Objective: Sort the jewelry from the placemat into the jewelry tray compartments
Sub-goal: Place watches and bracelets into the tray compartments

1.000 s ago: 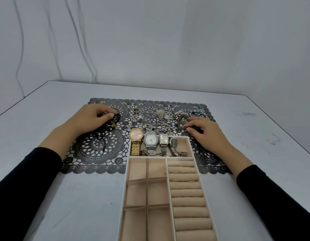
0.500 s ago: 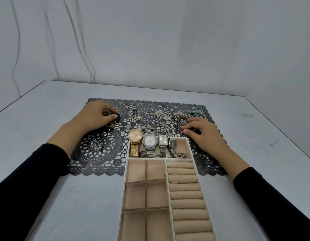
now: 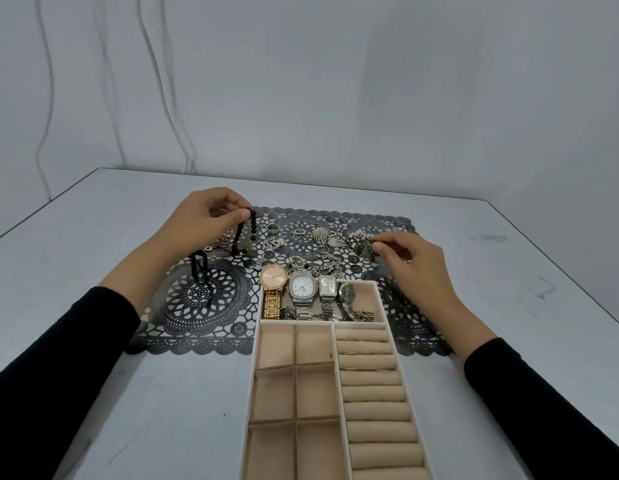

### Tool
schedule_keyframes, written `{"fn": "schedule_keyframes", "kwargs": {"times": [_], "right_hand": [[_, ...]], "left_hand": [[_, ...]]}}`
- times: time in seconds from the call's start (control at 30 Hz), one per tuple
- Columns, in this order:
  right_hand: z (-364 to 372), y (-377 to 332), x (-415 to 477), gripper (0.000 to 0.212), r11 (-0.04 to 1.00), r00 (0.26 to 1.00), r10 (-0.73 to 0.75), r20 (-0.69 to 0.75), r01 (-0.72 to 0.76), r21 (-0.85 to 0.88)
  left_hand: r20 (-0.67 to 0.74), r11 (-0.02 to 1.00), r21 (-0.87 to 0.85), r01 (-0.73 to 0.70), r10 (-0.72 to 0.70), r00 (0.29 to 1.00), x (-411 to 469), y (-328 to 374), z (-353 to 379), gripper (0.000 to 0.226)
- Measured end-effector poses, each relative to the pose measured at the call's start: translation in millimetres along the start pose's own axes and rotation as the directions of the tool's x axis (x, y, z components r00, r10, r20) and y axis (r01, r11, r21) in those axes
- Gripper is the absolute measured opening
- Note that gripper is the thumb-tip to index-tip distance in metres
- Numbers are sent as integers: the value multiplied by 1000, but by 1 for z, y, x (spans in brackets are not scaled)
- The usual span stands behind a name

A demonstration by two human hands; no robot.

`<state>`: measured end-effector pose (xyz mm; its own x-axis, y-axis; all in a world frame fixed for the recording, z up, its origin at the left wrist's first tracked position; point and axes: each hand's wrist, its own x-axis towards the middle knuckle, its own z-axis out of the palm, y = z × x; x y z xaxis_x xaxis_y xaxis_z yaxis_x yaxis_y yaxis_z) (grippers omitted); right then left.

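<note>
- Two hands are over the mat (image 3: 204, 306), black sleeves (image 3: 58, 358) back to the wrists.
- The left hand (image 3: 200, 220) is up off the mat at its far left, thumb and forefinger pinching a strand of black beads (image 3: 253, 220).
- The beads hang from that pinch in a loop, and the low end reaches the mat by the loose pieces.
- More black beads (image 3: 197, 268) show under the left wrist; I can't tell if it's the same strand.
- The right hand (image 3: 415, 261) is low at the far right of the mat, fingers curled, tips right beside a pearl cluster (image 3: 360, 239).
- I can't tell whether that hand has hold of anything.
- Between the hands the rest of the jewelry lies scattered: a ring (image 3: 272, 228), a fan-shaped brooch (image 3: 323, 235), a chain (image 3: 327, 266), and small bits too fine to name.
- The tray (image 3: 255, 358) sits at the near edge, its far end lying on the mat.
- Four watches (image 3: 303, 287) lie side by side in the tray's far compartment: gold, two silver, one small and dark.
- Nearer me are square beige cells on the left and ring rolls (image 3: 370, 375) on the right.
- All of it rests on a pale grey table (image 3: 93, 393).
</note>
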<state>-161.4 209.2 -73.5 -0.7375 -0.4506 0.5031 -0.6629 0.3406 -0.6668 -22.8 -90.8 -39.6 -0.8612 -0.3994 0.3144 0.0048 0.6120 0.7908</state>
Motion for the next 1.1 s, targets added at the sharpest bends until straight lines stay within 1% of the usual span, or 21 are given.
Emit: {"fn": "schedule_keyframes", "kwargs": {"times": [0.1, 0.2, 0.33, 0.5, 0.67, 0.93, 1.1], "right_hand": [[1, -5, 1, 14, 999, 999, 29, -24, -28, 41], [1, -12, 1, 13, 990, 997, 67, -36, -62, 124], [-2, -18, 4, 11, 977, 993, 105, -52, -93, 190], [-8, -25, 5, 11, 950, 989, 142, -42, -124, 287], [-16, -38, 3, 10, 924, 994, 109, -23, -93, 370], [-22, -64, -4, 10, 901, 998, 57, -19, -43, 432], [-26, -84, -12, 12, 857, 1000, 14, 2, -13, 515]], "left_hand": [[-23, 997, -75, -7, 5, 1000, -1, 4, 4, 7], [-43, 986, -165, 0, -7, 999, -2, 8, 6, 6], [-36, 955, -298, 1, -12, 999, -3, 13, 8, 8], [-71, 918, -397, -6, -24, 997, -6, 19, 12, 10], [-114, 891, -454, -22, -34, 993, -12, 27, 10, 12], [-135, 878, -478, -30, -39, 990, -34, 39, 4, 11], [-154, 865, -498, -54, -27, 988, -53, 43, -1, 11]]}}
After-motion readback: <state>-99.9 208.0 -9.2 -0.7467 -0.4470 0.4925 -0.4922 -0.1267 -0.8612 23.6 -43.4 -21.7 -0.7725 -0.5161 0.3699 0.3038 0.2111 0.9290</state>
